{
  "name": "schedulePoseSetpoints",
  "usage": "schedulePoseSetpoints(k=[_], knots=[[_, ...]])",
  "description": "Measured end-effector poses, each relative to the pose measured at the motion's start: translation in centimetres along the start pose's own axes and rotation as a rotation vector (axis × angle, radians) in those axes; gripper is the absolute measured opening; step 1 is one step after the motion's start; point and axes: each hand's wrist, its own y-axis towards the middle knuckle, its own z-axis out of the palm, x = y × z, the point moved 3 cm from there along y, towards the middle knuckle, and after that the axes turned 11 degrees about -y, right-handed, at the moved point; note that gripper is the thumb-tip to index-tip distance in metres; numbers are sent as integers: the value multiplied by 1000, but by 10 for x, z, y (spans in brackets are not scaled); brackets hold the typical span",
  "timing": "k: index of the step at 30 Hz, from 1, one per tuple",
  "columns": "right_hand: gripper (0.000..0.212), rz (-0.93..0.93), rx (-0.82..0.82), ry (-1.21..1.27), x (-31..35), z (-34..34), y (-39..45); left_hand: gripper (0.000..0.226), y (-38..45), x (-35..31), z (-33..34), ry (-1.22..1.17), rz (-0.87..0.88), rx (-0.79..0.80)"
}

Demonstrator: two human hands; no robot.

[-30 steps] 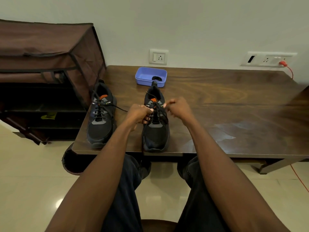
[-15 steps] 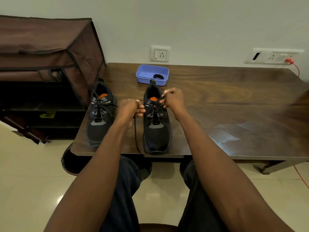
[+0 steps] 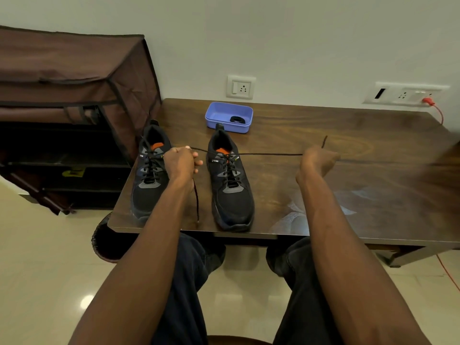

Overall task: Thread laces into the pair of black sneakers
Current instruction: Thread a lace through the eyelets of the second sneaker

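Note:
Two black sneakers with orange tongues stand side by side on the dark wooden table (image 3: 348, 195), toes toward me. The left sneaker (image 3: 149, 180) is laced. The right sneaker (image 3: 230, 185) has a black lace (image 3: 271, 154) crossing its upper eyelets. My left hand (image 3: 181, 165), between the two shoes, grips one lace end, and its tail hangs down to the table edge. My right hand (image 3: 317, 159), well to the right of the shoe, grips the other end and holds it taut and level, its tip sticking up above the fist.
A blue plastic tray (image 3: 229, 117) with a black coil in it sits behind the right sneaker. A brown fabric shoe rack (image 3: 74, 95) stands left of the table. Wall sockets and a red cable (image 3: 435, 108) are at the back right.
My right hand has swept far to the right, drawing the lace out taut. My left hand has stayed between the shoes, still holding its lace end.

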Motion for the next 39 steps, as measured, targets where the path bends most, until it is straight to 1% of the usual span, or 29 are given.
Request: schedulePoseSetpoints(k=[2,4,5,6,7,8,9,10,11,12,13,14,15,17,18,20,21,23,25,26,28,29,31,33,34,36,39], knots=[[37,15,40,11,-1,0,-5,16,0,-2,-4,114,4,-25],[50,29,82,52,1,-1,-6,14,-2,-5,-8,180,9,-40],[54,24,107,53,-1,3,-4,15,-3,-6,-8,219,-5,-23],[50,25,149,43,-1,5,-6,14,-6,-5,-7,267,-44,34],[38,15,211,44,0,6,-13,12,-11,-3,-5,323,-106,134],[22,-10,285,45,3,8,-22,10,-16,0,-1,397,-178,270],[12,-51,397,71,7,11,-30,8,-22,2,3,495,-246,436],[11,-95,574,142,11,17,-39,8,-30,4,7,596,-301,618],[14,-119,813,260,16,21,-51,12,-37,6,10,665,-330,783],[23,-130,1031,354,20,25,-61,16,-41,7,14,691,-327,897],[32,-152,1180,383,23,26,-69,18,-42,9,16,689,-286,929],[36,-200,1222,340,22,29,-73,19,-41,8,19,671,-202,888],[34,-278,1137,219,19,33,-75,23,-36,6,19,662,-84,785],[24,-478,816,-155,8,41,-72,41,-25,2,16,680,176,531],[20,-570,716,-303,4,46,-73,49,-21,0,14,684,259,437],[14,-733,657,-429,-2,59,-78,58,-18,-1,12,655,308,360],[17,-800,647,-455,-4,64,-81,59,-18,-1,13,631,320,344],[25,-908,639,-541,-6,73,-89,54,-18,-3,14,585,391,273],[28,-956,671,-625,-10,82,-94,43,-15,-4,14,568,484,167],[27,-955,695,-628,-12,84,-96,35,-13,-3,15,581,518,152],[24,-969,686,-626,-12,85,-98,10,-6,2,20,594,482,224],[22,-981,667,-632,-11,85,-99,13,-5,6,24,616,444,281],[20,-1003,647,-672,-11,87,-100,26,-3,14,34,677,395,412],[17,-978,651,-695,-11,88,-99,25,-6,20,44,761,425,531],[16,-951,650,-696,-11,88,-98,24,-4,24,46,804,453,553],[15,-922,636,-703,-10,85,-95,20,0,29,47,841,468,514],[13,-863,608,-683,-10,80,-93,11,-1,26,47,756,443,434]])
